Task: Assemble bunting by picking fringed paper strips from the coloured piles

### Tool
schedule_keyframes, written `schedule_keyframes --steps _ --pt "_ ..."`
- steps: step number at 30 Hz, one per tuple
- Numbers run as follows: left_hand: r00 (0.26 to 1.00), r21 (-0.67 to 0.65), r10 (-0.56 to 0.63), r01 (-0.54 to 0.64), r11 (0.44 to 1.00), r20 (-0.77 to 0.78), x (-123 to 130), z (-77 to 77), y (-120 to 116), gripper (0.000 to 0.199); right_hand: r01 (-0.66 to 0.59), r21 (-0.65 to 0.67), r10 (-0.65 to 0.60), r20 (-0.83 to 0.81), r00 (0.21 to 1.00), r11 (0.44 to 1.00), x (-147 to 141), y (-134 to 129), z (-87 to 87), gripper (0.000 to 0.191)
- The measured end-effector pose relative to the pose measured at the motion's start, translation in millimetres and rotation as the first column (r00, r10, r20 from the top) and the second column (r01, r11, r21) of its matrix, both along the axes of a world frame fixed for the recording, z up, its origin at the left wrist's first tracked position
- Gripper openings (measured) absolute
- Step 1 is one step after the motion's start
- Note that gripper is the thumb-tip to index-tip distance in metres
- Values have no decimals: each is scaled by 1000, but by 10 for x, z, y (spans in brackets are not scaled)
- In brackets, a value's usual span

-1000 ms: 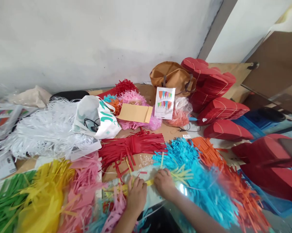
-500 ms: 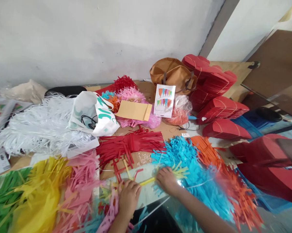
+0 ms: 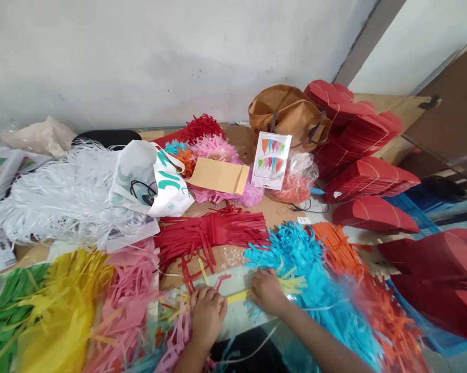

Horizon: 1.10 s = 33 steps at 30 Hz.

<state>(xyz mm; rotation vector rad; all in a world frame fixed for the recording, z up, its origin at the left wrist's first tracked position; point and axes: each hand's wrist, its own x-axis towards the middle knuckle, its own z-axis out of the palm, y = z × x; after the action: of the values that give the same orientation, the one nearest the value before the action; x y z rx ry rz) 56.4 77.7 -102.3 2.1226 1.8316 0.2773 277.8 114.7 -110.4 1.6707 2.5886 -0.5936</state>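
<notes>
A yellow fringed paper tassel (image 3: pixel 237 297) is stretched low over the table between my two hands, its middle rolled into a narrow band. My left hand (image 3: pixel 208 315) closes its fingers around the left part. Farther right, my right hand (image 3: pixel 267 291) grips the other part, and pale yellow fringe sticks out past it. Beside that fringe lies a heap of blue fringed tissue paper (image 3: pixel 315 269). Pink paper strips (image 3: pixel 179 331) hang by my left wrist. A red fringed paper bundle (image 3: pixel 218 229) lies beyond both hands. My fingertips are partly hidden.
Yellow fringe (image 3: pixel 62 305), pink fringe (image 3: pixel 128 295) and green fringe (image 3: pixel 8 300) lie left. Behind stand a white bag (image 3: pixel 140 176), a printed card (image 3: pixel 271 160) and a brown bag (image 3: pixel 288 111). Stacked red paper bundles (image 3: pixel 373 178) and orange fringe (image 3: pixel 346 259) are right.
The camera view has shifted slightly, so the things on the right appear farther right. Both hands keep hold of the yellow tassel, with little movement.
</notes>
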Motion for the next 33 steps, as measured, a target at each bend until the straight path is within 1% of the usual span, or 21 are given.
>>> schedule_keyframes --steps 5,9,14,17,20,22,24,26,27,30,33 --pt "998 -17 -51 51 999 -32 -39 10 70 20 45 8 -45 16 999 999 -36 -7 -5 10" --pt "993 -19 -105 104 994 -54 -71 40 92 23 42 37 -41 -15 999 998 -25 -42 -36 8" --pt "988 6 -104 105 994 -115 -23 55 96 26 59 64 -57 -29 998 996 5 -91 -88 10" --pt "983 26 -110 115 993 -145 15 54 95 23 72 66 -72 -10 997 995 -10 -88 -82 9" --pt "979 65 -134 146 987 -157 37 52 76 16 90 93 -92 17 996 992 -56 -93 -47 5" --pt "972 96 -179 194 976 -151 49 41 58 15 36 127 -39 24 999 991 -96 -120 -28 8" --pt "964 125 -225 243 962 -144 61 22 41 19 -80 180 78 20 997 980 -132 -161 -32 11" --pt "958 150 -249 270 951 -143 73 6 23 20 -171 237 174 10 985 956 -162 -201 -68 10" --pt "956 161 -255 277 947 -144 79 3 13 19 -188 263 193 6 981 946 -174 -215 -96 10" --pt "953 185 -266 291 939 -147 106 24 -21 17 -196 323 199 25 980 926 -207 -227 -190 17" --pt "953 206 -267 293 934 -146 142 63 -39 12 -224 354 217 59 974 908 -227 -203 -245 15"
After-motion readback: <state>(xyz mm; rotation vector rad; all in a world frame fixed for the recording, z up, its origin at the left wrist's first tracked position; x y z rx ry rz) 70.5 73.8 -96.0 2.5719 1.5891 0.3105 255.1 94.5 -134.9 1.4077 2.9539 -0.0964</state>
